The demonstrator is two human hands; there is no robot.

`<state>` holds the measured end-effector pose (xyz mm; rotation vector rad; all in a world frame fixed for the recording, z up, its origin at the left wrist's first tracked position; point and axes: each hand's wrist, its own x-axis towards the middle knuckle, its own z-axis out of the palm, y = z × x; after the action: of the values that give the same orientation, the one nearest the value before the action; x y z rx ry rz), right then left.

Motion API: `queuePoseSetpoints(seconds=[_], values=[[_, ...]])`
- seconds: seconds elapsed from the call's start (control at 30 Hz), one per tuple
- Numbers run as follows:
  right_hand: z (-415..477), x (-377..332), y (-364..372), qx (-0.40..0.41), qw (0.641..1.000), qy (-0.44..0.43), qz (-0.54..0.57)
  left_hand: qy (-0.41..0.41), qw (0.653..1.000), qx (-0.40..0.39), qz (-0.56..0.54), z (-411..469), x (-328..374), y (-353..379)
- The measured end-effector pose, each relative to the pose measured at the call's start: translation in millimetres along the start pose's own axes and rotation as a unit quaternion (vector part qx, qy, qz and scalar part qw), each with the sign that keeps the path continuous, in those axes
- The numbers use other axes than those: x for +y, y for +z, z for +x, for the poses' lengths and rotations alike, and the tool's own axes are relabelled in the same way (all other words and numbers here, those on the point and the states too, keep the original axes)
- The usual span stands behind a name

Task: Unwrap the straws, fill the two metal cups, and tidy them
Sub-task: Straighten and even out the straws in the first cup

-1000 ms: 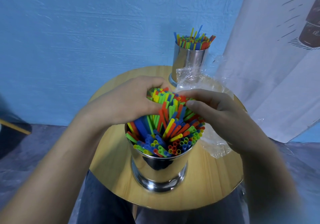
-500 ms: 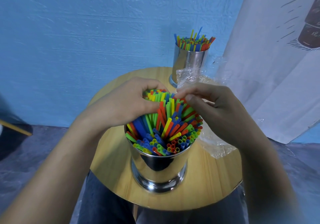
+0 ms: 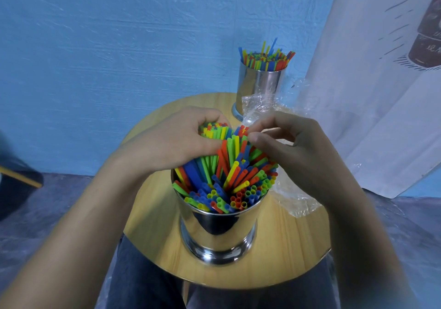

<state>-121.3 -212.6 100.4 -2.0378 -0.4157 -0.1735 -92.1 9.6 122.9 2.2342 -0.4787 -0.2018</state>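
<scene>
A shiny metal cup (image 3: 218, 232) stands at the near middle of the round wooden table (image 3: 152, 232), packed with colourful straws (image 3: 229, 179) that lean and fan out. My left hand (image 3: 171, 141) grips a bunch of those straws at their far tops. My right hand (image 3: 293, 148) pinches a few straw tips between thumb and forefinger, right beside the left hand. A second metal cup (image 3: 261, 86), also full of straws, stands at the table's far edge.
Crumpled clear plastic wrap (image 3: 293, 196) lies on the table under and behind my right hand. A white printed banner (image 3: 372, 82) hangs at the right. The blue wall is close behind the table. My legs are under the near edge.
Both hands have lifted slightly. My right hand's fingers have drawn in from lying over the straws to pinching a few tips. The left hand keeps its grip.
</scene>
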Motion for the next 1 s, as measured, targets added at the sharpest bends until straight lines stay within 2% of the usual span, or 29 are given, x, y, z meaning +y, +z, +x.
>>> queuePoseSetpoints(seconds=[0.13, 0.27, 0.53, 0.73, 1.0], values=[[-0.7, 0.2, -2.5, 0.002, 1.0, 0.004, -0.013, 0.001, 1.0, -0.031, 0.001, 2.0, 3.2, -1.8], [-1.3, -0.3, -2.9, -0.013, 1.0, 0.0, -0.017, 0.01, 0.999, -0.027, 0.025, 5.0, 2.3, -1.0], [-4.2, -4.4, -2.2, -0.028, 0.999, -0.02, 0.0, 0.046, 0.999, 0.001, 0.029, 6.1, 0.2, 1.1], [-2.1, -7.6, -1.8, -0.029, 0.996, -0.043, 0.073, 0.093, 0.995, 0.041, 0.021, 4.2, 0.5, 2.5], [-1.2, -10.1, -2.6, -0.002, 0.992, -0.051, 0.116, 0.113, 0.99, 0.077, -0.02, 1.2, 12.4, 2.2]])
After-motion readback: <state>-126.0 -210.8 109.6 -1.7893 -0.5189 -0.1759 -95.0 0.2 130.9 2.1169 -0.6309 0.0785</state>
